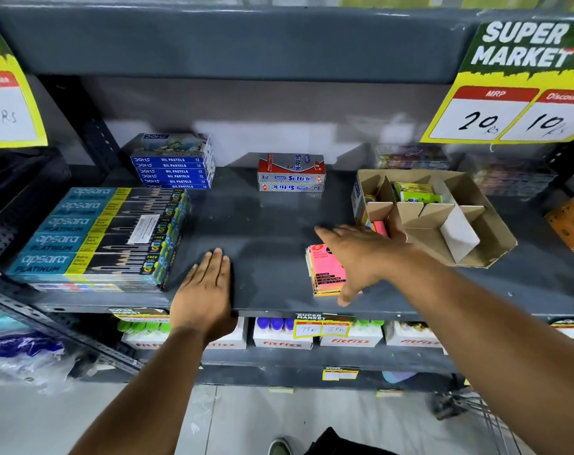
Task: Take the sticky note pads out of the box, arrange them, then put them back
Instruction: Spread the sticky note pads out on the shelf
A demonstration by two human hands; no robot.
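A brown cardboard box (443, 231) with dividers stands on the grey shelf (262, 231) at the right. Green sticky note pads (413, 192) sit in a rear compartment, and a pink pad (380, 228) stands in a front one. A small stack of sticky note pads (325, 270) with a pink top lies on the shelf left of the box. My right hand (361, 257) hovers over that stack, fingers spread, holding nothing. My left hand (207, 290) rests flat on the shelf's front edge, empty.
Apsara pencil boxes (98, 234) are stacked at the left, blue oil pastel boxes (174, 165) behind them, and Softek boxes (291, 174) at the back centre. An orange box (571, 224) lies at the far right. Price signs (515, 83) hang above. Bottles stand on the lower shelf.
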